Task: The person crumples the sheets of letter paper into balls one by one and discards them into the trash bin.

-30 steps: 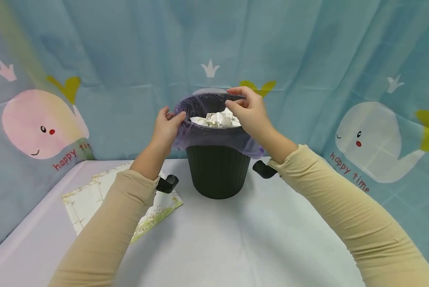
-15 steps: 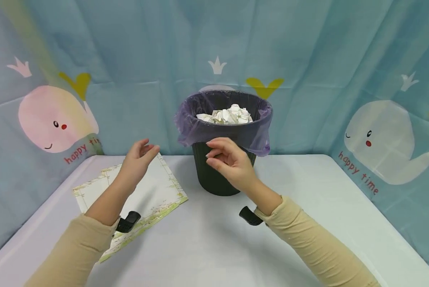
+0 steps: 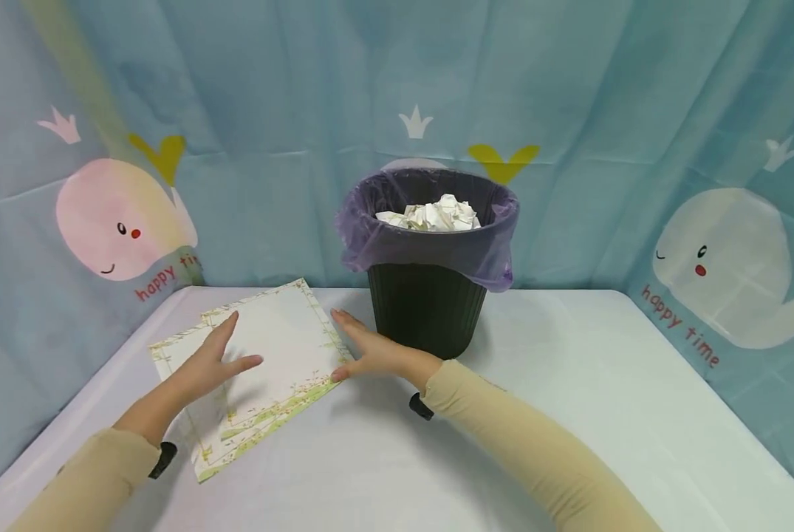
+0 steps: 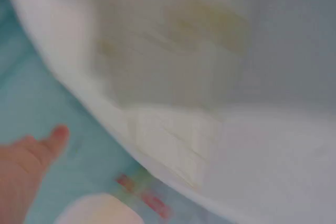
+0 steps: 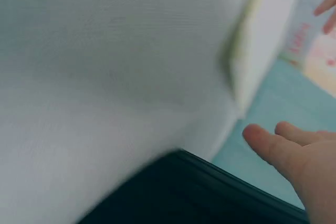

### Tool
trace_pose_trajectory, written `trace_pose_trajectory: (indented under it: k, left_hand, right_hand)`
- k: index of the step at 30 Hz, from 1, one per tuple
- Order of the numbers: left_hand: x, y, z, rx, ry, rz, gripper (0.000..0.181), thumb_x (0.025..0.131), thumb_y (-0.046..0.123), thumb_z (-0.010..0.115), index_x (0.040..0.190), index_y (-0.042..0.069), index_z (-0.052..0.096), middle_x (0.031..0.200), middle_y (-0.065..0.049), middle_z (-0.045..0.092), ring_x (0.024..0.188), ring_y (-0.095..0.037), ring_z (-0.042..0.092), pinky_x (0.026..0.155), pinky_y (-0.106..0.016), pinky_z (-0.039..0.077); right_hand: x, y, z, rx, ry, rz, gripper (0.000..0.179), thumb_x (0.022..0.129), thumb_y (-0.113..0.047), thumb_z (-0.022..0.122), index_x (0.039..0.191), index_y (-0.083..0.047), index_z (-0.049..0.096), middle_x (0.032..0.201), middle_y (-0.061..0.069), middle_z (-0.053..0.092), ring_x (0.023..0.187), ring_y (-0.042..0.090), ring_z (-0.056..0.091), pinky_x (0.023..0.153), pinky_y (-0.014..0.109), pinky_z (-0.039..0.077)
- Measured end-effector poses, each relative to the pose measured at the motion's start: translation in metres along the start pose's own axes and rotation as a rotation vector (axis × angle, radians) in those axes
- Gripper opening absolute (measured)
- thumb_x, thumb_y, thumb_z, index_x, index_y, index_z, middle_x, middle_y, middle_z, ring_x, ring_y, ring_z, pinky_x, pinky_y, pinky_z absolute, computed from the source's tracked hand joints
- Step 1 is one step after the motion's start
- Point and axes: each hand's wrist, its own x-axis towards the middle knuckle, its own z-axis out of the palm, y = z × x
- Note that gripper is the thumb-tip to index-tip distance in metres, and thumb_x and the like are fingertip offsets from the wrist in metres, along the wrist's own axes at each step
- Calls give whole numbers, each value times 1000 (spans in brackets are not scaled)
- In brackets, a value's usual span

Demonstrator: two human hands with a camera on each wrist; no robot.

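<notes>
Two sheets of paper with a green and yellow plant border lie overlapping on the left of the table; the top sheet (image 3: pixel 280 336) covers much of the lower sheet (image 3: pixel 200 443). My left hand (image 3: pixel 204 373) hovers over their left part, fingers and thumb spread, holding nothing. At the sheets' right edge is my right hand (image 3: pixel 373 351), fingers extended and thumb apart, with its tips overlapping the border in the head view. Behind it stands a dark ribbed trash can (image 3: pixel 426 310). A purple bag (image 3: pixel 496 255) lines it, folded over the rim, and crumpled paper (image 3: pixel 443 214) shows inside.
The white-covered table (image 3: pixel 569 414) meets a blue curtain (image 3: pixel 270 89) printed with whales at the back and sides. The trash can stands close to the back curtain, just right of the sheets.
Both hands have left the bag at the can's rim and come down and left to the sheets, the fingers spreading. The can and crumpled paper stay put; the head view has shifted slightly.
</notes>
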Motion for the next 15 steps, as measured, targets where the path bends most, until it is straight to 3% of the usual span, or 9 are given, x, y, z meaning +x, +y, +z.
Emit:
trace_pose_trajectory:
  k: [3,6,10,15]
  left_hand:
    - [3,-25,-1,35,-58,19,110,88,37,71,151,-6,-8,150,-41,-7,137,-56,-6,104,-72,5]
    - [7,-41,-2,39,-103,11,112,85,37,74,150,-8,-5,150,-41,-7,137,-56,-7,104,-71,3]
    - [12,-53,-5,57,-157,-21,116,81,39,77,149,-10,-3,150,-41,-4,136,-58,-5,106,-70,2]
    - [16,-61,-2,224,-194,-41,118,75,48,79,147,-15,9,149,-41,9,131,-64,7,104,-71,11]
  right_hand:
    - [17,9,9,-56,-71,68,110,85,-28,77,157,-19,-5,162,1,-9,147,14,-6,118,39,8]
    - [31,15,14,-128,-104,106,110,86,-32,76,156,-14,-6,162,6,-7,147,16,-6,118,38,8]
    - [47,14,19,-202,-117,166,108,86,-38,74,156,-12,-5,162,10,-4,148,24,-2,118,39,10]
    - [57,2,26,-308,-151,276,109,83,-50,73,157,-15,0,162,8,3,146,36,4,115,53,16]
